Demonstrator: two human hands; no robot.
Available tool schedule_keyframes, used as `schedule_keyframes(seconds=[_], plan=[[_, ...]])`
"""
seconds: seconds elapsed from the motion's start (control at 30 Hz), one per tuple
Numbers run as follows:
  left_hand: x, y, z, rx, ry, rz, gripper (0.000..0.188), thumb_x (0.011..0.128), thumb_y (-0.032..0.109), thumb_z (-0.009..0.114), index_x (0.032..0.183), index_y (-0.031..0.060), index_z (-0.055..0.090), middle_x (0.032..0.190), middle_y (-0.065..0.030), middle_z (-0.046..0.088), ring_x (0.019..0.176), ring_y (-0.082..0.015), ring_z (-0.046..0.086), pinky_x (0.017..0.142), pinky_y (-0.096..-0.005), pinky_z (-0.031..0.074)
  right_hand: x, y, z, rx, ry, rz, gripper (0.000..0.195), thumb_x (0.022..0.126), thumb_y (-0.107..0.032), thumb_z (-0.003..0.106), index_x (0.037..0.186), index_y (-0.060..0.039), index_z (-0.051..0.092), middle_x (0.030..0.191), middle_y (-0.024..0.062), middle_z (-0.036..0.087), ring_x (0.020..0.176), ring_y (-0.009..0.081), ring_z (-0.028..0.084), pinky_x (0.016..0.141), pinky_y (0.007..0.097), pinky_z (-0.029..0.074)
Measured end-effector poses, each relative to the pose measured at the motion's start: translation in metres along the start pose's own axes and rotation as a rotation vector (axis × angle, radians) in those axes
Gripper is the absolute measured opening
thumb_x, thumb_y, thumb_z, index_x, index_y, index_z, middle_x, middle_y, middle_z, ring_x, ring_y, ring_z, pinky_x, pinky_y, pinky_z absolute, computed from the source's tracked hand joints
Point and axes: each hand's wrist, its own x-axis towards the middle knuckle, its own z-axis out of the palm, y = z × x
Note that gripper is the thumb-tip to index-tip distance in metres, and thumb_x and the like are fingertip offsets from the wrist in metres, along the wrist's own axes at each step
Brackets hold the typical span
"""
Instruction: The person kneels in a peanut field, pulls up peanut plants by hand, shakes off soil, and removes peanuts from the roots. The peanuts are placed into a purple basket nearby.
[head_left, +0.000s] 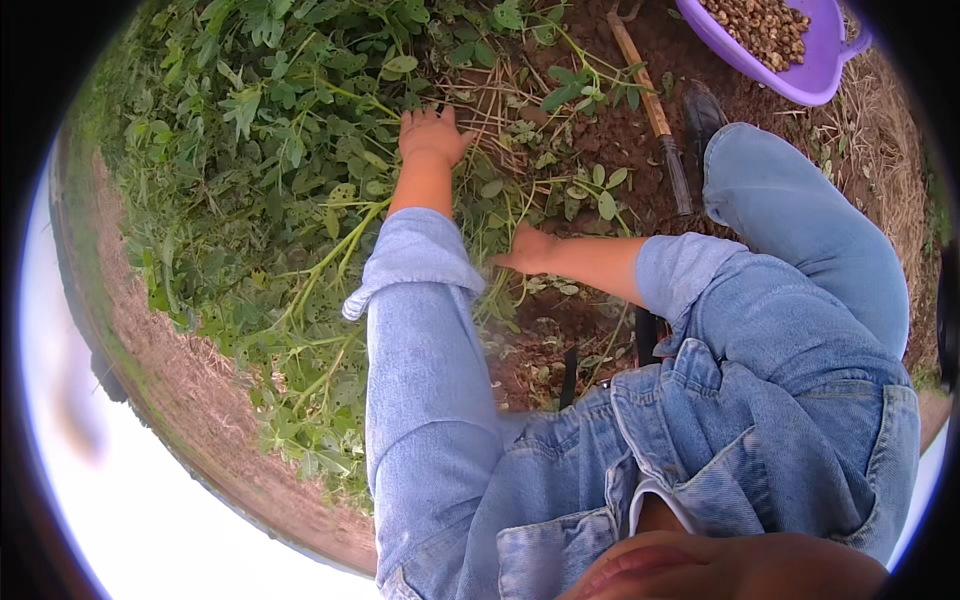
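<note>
Leafy green plants (300, 172) with long pale stems and many holed leaves lie thickly on the ground before me. My left hand (433, 135) rests palm down at their edge, fingers spread, holding nothing visible. Nearer my body, my right hand (531, 251) reaches leftward into thin green stems (499, 285). Its thumb shows, but leaves and stems hide the other fingers, so its hold cannot be made out. Dry straw-like stalks (495, 112) lie just right of my left hand.
A wooden-handled tool (645, 86) with a dark metal sleeve lies on brown soil (585, 37). At upper right, a purple plastic basin (821, 82) holds small brown pods, apparently peanuts (765, 34). My dark shoe (703, 112) and bent knee are beside the tool.
</note>
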Motion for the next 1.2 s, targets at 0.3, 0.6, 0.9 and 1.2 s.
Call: schedule_keyframes(seconds=[0.3,0.6,0.9,1.2], plan=[[-0.140,-0.015,0.127,-0.639,-0.202,-0.400,0.113,0.073,0.083,0.042,0.148,0.0044,0.013,0.147,-0.0288,0.023,0.129,-0.0440,0.036,0.105,-0.0457,0.035,-0.014,0.019,-0.106,-0.379,0.259,0.054,0.090,0.079,-0.070,0.051,0.128,0.0062,0.048,0.134,0.0234,0.043,0.129,0.0374,0.034,0.105,0.0484,0.031],[-0.189,0.074,0.130,-0.439,0.189,-0.275,0.099,0.067,0.050,0.076,0.139,0.0009,0.029,0.150,-0.0244,0.014,0.141,-0.0343,0.017,0.111,-0.0516,0.022,-0.008,0.036,-0.070,-0.294,0.319,0.029,0.083,0.078,-0.070,0.054,0.105,0.0085,0.060,0.114,0.0229,0.057,0.116,0.0350,0.049,0.098,0.0426,0.041],[-0.143,0.033,0.132,-0.517,-0.212,-0.333,0.111,0.062,0.066,0.072,0.129,-0.0151,0.038,0.127,-0.0296,0.050,0.114,-0.0376,0.054,0.094,-0.0402,0.046,0.021,0.031,-0.021,0.134,-0.090,0.029,0.100,0.077,-0.072,0.053,0.130,0.0123,0.041,0.129,0.0288,0.047,0.120,0.0357,0.047,0.099,0.0446,0.040],[-0.125,0.028,0.155,-1.124,-0.652,-0.040,0.065,0.068,0.054,0.072,0.093,-0.0066,0.066,0.080,-0.0150,0.065,0.070,-0.0237,0.060,0.068,-0.0352,0.046,0.036,0.035,-0.015,0.974,-0.148,0.120,0.106,0.078,-0.065,0.060,0.147,0.0007,0.013,0.154,0.0225,0.007,0.142,0.0349,0.010,0.113,0.0519,0.010]])
